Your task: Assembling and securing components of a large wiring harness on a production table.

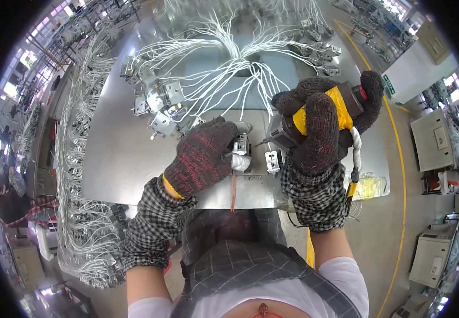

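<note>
My left hand (pixel 204 156), in a dark knit glove, grips a small grey metal part (pixel 241 153) on the metal table (pixel 112 153). My right hand (pixel 322 119), gloved the same way, is closed around a power screwdriver (pixel 314 119) with a yellow and black body; its tip points left toward the part. A white coiled hose (pixel 356 146) runs down from the tool. A second small metal part (pixel 273 160) lies just right of the held one. White wires (pixel 229 58) fan out from a bundle at the table's far middle to several metal parts.
A cluster of grey metal parts (pixel 160 103) lies at the table's left, more (pixel 322 50) at the far right. Racks of white wire harnesses (pixel 81 175) hang along the left. Grey cabinets (pixel 433 140) and a yellow floor line (pixel 401 175) are to the right.
</note>
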Motion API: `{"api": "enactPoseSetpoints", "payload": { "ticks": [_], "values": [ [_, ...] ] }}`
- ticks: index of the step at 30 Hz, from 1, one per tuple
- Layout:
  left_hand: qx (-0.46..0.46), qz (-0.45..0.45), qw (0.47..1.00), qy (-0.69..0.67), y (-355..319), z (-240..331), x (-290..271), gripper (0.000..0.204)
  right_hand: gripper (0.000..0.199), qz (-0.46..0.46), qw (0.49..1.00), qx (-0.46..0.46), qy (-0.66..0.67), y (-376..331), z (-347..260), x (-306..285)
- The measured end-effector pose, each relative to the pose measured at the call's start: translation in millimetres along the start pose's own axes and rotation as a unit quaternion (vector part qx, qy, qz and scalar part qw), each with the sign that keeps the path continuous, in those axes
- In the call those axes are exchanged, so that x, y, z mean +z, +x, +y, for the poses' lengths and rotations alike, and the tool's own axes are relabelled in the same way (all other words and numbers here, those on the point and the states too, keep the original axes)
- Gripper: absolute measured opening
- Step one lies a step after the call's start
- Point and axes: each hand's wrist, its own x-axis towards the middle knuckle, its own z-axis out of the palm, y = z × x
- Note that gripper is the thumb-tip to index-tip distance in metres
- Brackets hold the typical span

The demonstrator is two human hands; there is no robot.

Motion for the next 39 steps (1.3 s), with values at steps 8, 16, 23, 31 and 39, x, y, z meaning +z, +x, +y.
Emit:
{"api": "enactPoseSetpoints", "payload": {
  "ticks": [8,16,23,31,39],
  "values": [
    [-0.089,-0.031,0.990,-0.105,3,13,-6,0.058,0.081,-0.021,0.998,0.020,0.062,0,-1,-7],
    [-0.110,-0.075,0.990,-0.048,6,19,1,0.058,0.077,-0.048,0.998,0.003,-0.032,-6,0,-3],
    [-0.093,-0.030,0.995,-0.021,4,33,-8,0.063,0.078,-0.124,0.978,0.022,-0.166,-14,-3,-6],
    [-0.137,0.225,0.955,0.140,-2,-55,-63,0.063,0.080,-0.125,0.974,0.104,-0.157,-16,-8,-8],
    [-0.177,0.116,0.976,0.052,38,-71,-93,0.049,0.083,-0.131,0.982,-0.070,-0.121,-15,-1,7]
  ]
}}
